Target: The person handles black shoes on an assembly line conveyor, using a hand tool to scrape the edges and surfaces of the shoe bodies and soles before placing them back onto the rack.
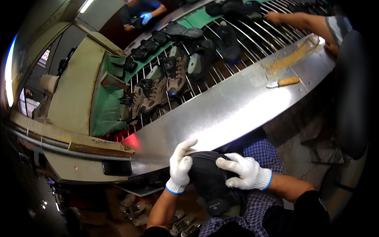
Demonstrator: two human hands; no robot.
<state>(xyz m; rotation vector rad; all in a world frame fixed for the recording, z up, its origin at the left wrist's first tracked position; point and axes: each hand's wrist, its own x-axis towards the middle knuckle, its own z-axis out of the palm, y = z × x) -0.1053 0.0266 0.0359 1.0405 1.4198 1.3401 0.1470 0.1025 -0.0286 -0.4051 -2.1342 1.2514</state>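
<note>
A black shoe (207, 177) is held close to my body, over a blue checked apron, with its toe end pointing away from me. My left hand (180, 166), in a white knit glove, grips the toe end from the left side. On the right side, my gloved right hand (244, 172) presses its fingers onto the shoe's upper. The heel end, near my lap, shows a grey-green patch. The underside is hidden.
Beyond the shoe runs a shiny metal ledge (189, 124), bearing a wooden-handled knife (288, 81). Behind it, brown shoes (177, 75) and black shoes (229, 43) sit on a metal-rod conveyor. Another person's arm (296, 19) reaches over it at right; a further person (138, 12) stands across.
</note>
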